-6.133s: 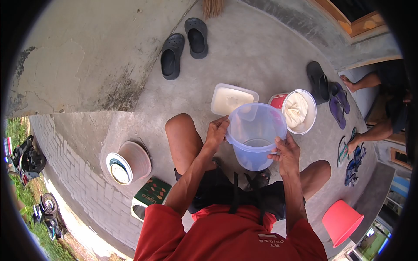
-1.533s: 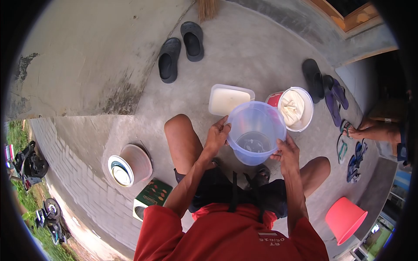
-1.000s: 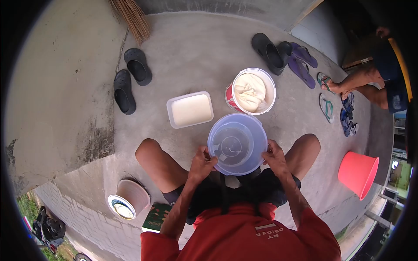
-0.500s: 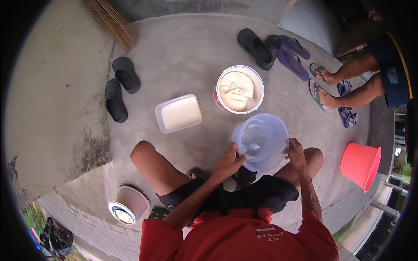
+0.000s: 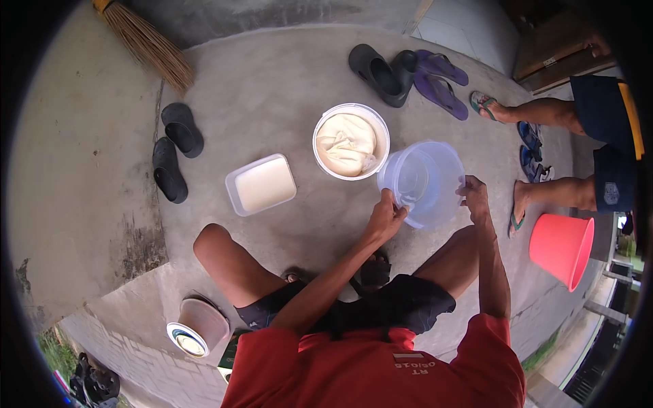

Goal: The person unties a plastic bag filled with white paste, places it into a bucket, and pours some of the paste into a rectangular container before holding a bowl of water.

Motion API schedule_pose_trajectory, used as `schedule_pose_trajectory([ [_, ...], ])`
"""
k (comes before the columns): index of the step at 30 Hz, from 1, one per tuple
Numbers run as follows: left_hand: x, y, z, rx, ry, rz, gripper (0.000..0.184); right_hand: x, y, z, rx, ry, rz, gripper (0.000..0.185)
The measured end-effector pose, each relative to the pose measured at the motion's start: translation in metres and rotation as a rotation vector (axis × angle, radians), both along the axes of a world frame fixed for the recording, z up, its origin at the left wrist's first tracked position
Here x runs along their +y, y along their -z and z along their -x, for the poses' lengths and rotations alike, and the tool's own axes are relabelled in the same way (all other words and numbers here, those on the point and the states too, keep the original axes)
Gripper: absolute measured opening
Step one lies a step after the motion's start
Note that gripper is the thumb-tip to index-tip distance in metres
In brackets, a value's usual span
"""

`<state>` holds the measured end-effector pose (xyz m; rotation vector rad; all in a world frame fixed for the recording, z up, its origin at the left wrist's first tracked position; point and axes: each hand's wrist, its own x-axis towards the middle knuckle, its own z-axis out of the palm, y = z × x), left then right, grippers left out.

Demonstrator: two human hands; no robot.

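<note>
A clear bluish plastic bucket [image 5: 430, 178] is tilted in front of me, its open mouth facing up towards me; I see no contents in it. My left hand [image 5: 388, 219] grips its near left rim, and my right hand [image 5: 474, 197] pinches the rim on the right. Just left of it stands a white bucket [image 5: 315, 144] holding a pale cream mass [image 5: 347, 141] with a folded, bunched surface. Further left, a translucent rectangular tub [image 5: 232, 189] contains a smooth cream-coloured filling [image 5: 266, 185].
A red bucket [image 5: 559, 250] leans at right, near another person's legs [image 5: 558, 194]. A lidded tub [image 5: 204, 323] lies behind my left knee. Black clogs [image 5: 180, 132], purple flip-flops [image 5: 442, 95] and a stick broom [image 5: 149, 47] lie around the concrete floor.
Both hands have carried the clear bucket forward and to the right, away from my lap. The other person has stepped, one foot now nearer the red bucket. The view has shifted slightly.
</note>
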<state>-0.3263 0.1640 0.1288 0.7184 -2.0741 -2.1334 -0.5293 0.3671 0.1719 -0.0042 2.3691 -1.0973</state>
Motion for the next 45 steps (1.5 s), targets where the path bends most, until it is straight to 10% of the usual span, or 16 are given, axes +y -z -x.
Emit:
schedule_pose_trajectory([
  [18,0.076,0.073,0.036,0.28,-0.146,-0.116,0.039,0.004,0.042,0.107,0.103,-0.006,0.055,0.039],
  [20,0.045,0.072,-0.005,0.154,0.257,0.243,0.039,0.001,0.04,0.1,0.154,-0.03,0.035,0.039],
  [22,-0.031,-0.005,-0.043,-0.131,0.53,-0.137,0.031,0.002,0.043,0.094,0.175,-0.007,0.063,0.039],
  [25,-0.103,0.013,-0.104,-0.143,0.304,-0.321,0.029,0.009,0.039,0.09,0.22,0.021,0.086,0.039],
  [31,-0.254,0.043,-0.202,-0.526,-0.616,1.032,0.027,0.01,0.054,0.104,0.544,-0.148,-0.079,0.04],
  [34,-0.272,0.087,-0.223,-0.85,-0.617,0.815,0.031,-0.001,0.053,0.117,0.835,-0.095,-0.047,0.04],
  [45,-0.237,0.105,-0.203,-0.464,-0.699,0.196,0.032,-0.134,-0.04,0.04,0.99,-0.349,-0.002,0.03],
])
